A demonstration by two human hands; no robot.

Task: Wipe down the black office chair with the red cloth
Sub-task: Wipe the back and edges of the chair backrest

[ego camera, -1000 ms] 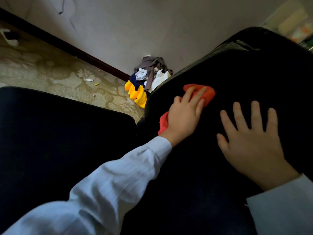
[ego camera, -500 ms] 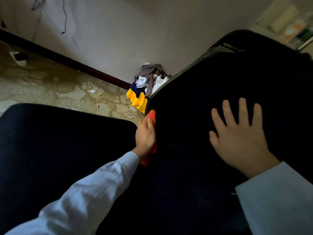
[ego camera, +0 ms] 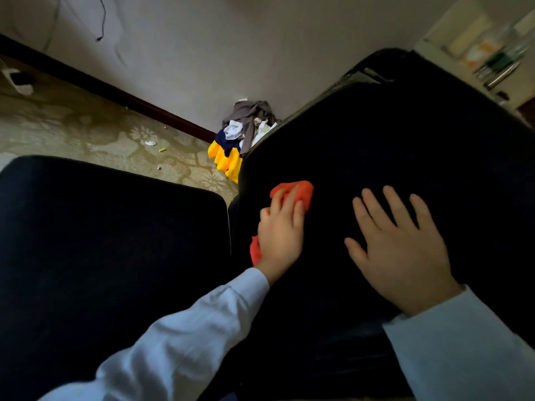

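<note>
Black office chair (ego camera: 376, 157) fills most of the view as two dark padded panels: the one to the left is probably the seat and the taller one to the right the backrest, though the dim light makes that hard to confirm. One red cloth (ego camera: 301, 191) lies bunched on the right-hand panel, just inside its left edge. The left hand (ego camera: 280, 235) covers it, fingers (ego camera: 298, 209) laid close together over the cloth and pressing it to the padding; whether the thumb hooks under the cloth cannot be told. The right hand (ego camera: 402, 256) rests flat on the same panel just beside it, fingers (ego camera: 393, 206) spread and holding nothing, apparently bracing the chair. The step in hand looks like wiping this panel's left part. The next move calls for sweeping the cloth across the broad bare surface, which means lifting the bracing hand clear. Beyond, one heap of clothes (ego camera: 240, 134) sits on the patterned floor (ego camera: 86, 134) by the wall.
</note>
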